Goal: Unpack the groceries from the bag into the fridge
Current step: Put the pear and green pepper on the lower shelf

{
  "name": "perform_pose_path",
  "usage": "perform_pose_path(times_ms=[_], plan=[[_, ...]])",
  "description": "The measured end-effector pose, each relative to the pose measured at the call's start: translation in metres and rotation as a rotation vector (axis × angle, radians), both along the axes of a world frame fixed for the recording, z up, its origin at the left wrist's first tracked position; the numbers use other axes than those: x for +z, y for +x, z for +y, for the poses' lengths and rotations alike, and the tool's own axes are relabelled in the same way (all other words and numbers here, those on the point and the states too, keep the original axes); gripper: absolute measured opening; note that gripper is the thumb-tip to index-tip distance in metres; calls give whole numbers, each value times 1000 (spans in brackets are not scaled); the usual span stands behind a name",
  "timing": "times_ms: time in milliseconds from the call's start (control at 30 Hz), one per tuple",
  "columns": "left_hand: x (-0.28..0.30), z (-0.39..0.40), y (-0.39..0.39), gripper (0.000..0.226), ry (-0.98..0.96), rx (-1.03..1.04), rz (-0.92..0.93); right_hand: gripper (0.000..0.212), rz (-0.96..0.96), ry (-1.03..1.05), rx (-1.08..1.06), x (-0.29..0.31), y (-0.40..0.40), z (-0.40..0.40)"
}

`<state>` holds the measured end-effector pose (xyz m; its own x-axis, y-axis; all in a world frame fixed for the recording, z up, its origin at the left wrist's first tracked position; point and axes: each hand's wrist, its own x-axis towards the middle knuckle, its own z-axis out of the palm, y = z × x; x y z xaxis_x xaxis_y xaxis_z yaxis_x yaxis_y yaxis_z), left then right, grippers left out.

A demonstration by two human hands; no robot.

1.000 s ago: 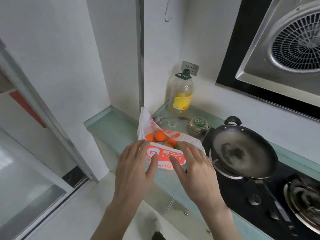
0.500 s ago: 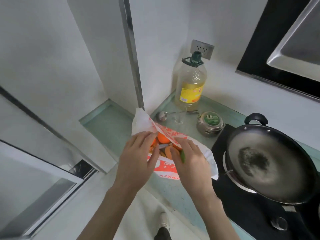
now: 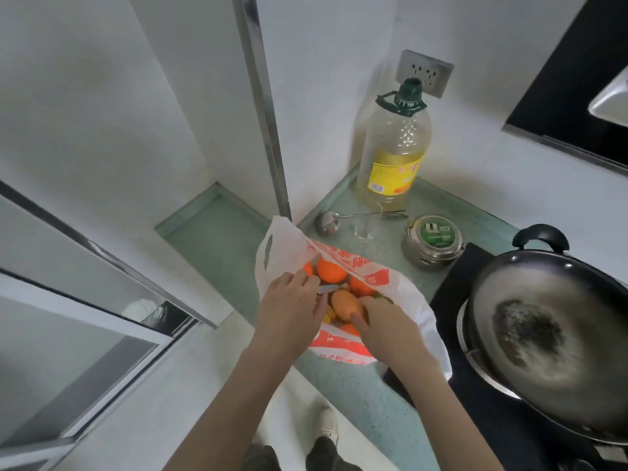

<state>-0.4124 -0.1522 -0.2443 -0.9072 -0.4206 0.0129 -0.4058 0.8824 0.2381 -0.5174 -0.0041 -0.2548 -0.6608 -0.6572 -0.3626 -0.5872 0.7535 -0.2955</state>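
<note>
Bag: our white and red plastic bag sits open on the green surface, just beside the black wok.
Fruit: oranges lie inside the bag.
Left hand: our left hand reaches into the bag's mouth; it seems to pinch something small and grey, but that part is blurry.
Right hand: our right hand curls around a yellow-orange fruit in the bag.
Behind: an oil bottle, a ladle and a round tin stand near the wall.

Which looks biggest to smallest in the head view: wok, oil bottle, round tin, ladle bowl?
1. Wok, though it sits nearest the camera, which inflates it.
2. Oil bottle.
3. Round tin.
4. Ladle bowl.
</note>
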Motion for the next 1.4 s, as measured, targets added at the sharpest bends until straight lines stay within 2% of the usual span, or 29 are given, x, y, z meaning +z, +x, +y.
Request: perform_pose_path(times_ms=[100, 200, 267, 400, 567, 700, 833, 900, 1167, 1300, 1400], plan=[[-2, -5, -5, 26, -18, 24, -43, 38, 188, 47, -100, -8, -17, 9], [-3, -6, -11, 25, -22, 2, -82, 58, 226, 49, -116, -14, -32, 16], [-6, -6, -16, 25, -26, -22, -101, 61, 235, 53, -126, -11, -41, 19], [-16, -3, -23, 30, -5, -79, -140, 55, 245, 60, -88, 0, -47, 20], [-43, 5, -45, 34, 14, -111, -177, 27, 48, 36, -21, -15, -31, 5], [-71, 13, -65, 46, 7, -183, -252, 20, 73, 86, -39, -34, -33, 3], [-93, 20, -76, 46, -15, -251, -309, 26, 62, 138, -68, -46, -40, 1], [-104, 20, -77, 42, -20, -258, -302, 36, 58, 186, -61, -52, -43, -3], [-122, 20, -77, 53, -9, -188, -344, 69, 87, 413, 23, -59, -51, -14], [-116, 20, -72, 56, -11, -158, -327, 68, 37, 412, 39, -51, -51, -12], [-107, 15, -68, 55, -19, -96, -316, 46, -92, 296, -49, -46, -51, -5]])
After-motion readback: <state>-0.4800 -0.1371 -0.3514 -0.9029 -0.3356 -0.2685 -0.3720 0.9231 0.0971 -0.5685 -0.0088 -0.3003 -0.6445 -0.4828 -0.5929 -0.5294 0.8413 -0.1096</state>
